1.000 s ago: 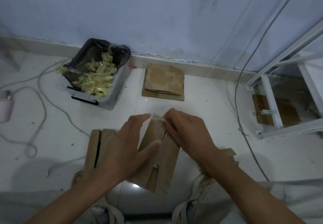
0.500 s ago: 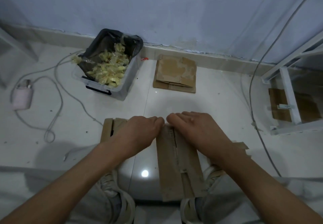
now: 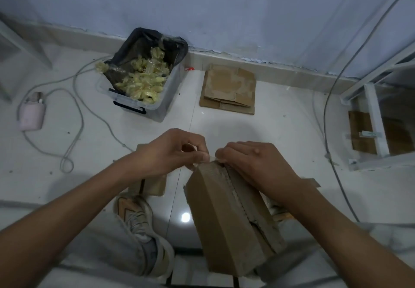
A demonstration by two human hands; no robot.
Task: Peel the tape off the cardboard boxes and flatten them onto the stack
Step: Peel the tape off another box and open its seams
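A brown cardboard box stands tilted between my legs, its taped seam running along the top. My left hand pinches a strip of clear tape at the box's far end. My right hand grips the far top edge of the box, fingers curled over the seam. A stack of flattened cardboard lies on the floor by the wall. Another cardboard box sits under my left wrist, mostly hidden.
A clear plastic bin lined with a black bag holds crumpled tape. White cables and a pink device lie at left. A white rack with cardboard under it stands at right. My shoes rest on the tiled floor.
The box has been lifted and tilted up from lying flat. My left hand went from pressing on it to pinching the tape end, while my right hand stays on the far edge.
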